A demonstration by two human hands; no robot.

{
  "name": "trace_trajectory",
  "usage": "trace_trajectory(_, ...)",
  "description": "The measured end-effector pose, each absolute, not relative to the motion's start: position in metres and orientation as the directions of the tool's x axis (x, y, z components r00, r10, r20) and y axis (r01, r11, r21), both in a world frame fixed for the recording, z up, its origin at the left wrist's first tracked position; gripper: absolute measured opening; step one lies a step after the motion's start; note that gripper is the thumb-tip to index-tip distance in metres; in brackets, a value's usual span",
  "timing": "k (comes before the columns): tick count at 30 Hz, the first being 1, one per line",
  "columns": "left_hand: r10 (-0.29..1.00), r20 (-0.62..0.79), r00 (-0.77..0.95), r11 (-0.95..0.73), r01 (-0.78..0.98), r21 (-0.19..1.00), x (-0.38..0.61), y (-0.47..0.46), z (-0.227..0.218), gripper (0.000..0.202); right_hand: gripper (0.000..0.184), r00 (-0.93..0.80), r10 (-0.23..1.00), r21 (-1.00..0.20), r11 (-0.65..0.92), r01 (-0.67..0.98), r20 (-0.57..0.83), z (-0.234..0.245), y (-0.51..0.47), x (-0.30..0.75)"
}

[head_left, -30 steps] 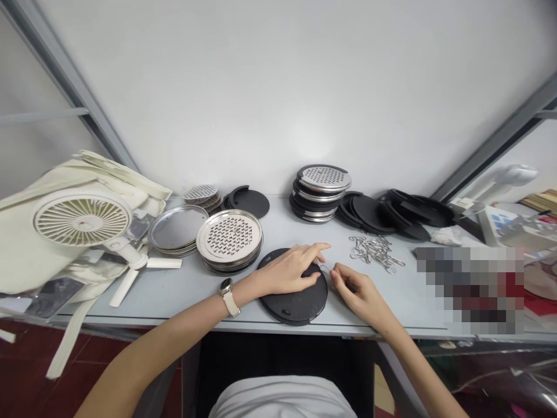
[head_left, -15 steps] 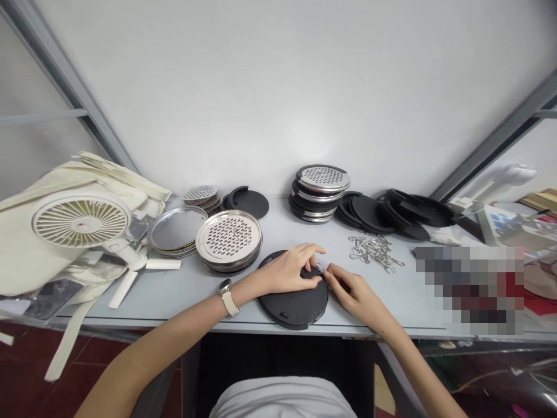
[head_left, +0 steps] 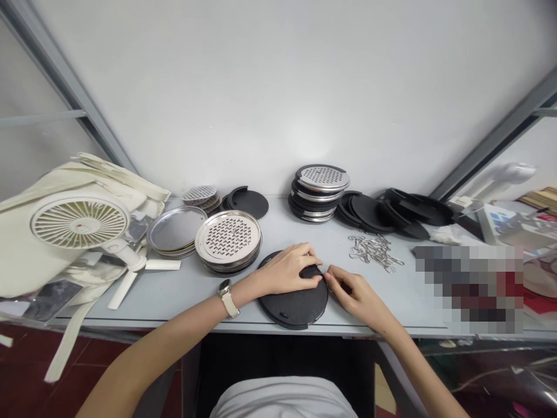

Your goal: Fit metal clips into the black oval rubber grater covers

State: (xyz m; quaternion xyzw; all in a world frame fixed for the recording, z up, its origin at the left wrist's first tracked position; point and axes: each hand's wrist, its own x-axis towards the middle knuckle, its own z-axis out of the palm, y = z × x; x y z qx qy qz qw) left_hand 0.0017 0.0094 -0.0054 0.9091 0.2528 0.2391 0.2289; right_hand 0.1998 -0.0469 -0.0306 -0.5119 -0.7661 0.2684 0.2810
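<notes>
A black round plate (head_left: 296,305) lies flat near the table's front edge, with a small dark slot at its near side. Across its far part rests my left hand (head_left: 289,270), fingers bent at the far right rim and thumb on the surface, gripping the plate. My right hand (head_left: 350,290) pinches a small metal wire clip (head_left: 321,269) at that rim, between thumb and index finger. Both hands' fingertips nearly meet there, and part of the clip is hidden. Right of the hands is a heap of similar wire clips (head_left: 375,251).
Left of the plate stand stacked metal grater discs (head_left: 228,237) and plain metal discs (head_left: 177,227). Behind is a stack of black-rimmed graters (head_left: 322,194); loose black plates (head_left: 369,212) lie to its right. A white fan (head_left: 80,223) and pale cloth bag occupy the far left.
My left fingers have curled down closer to the rim and the clip. My right hand stays almost where it was, still pinching the clip. The plate has not visibly moved.
</notes>
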Motion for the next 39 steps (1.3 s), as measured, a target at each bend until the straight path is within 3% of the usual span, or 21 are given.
trace_trajectory(20,0.513,0.328,0.794,-0.828,0.357,0.432,0.0015,0.0089,-0.0033,0.023,0.035,-0.302,0.944,-0.735,0.3,0.608,0.135,-0.0373,-0.0461,0.2029)
trace_trajectory(26,0.487,0.355,0.798,-0.85,0.34,0.401,0.0013,0.0121,-0.0045,0.016,0.038,-0.227,0.957,-0.775,0.28,0.567,0.18,-0.0396,-0.0453,0.207)
trace_trajectory(33,0.604,0.342,0.72,-0.719,0.307,0.623,0.0022,0.011,-0.0068,0.031,0.036,-0.223,0.96,-0.764,0.273,0.585,0.172,-0.04,-0.0449,0.2051)
trace_trajectory(39,0.583,0.337,0.739,-0.686,0.226,0.691,0.0021,0.0097,-0.0086,0.027,0.035,-0.312,0.943,-0.737,0.289,0.61,0.112,-0.0385,-0.045,0.2031)
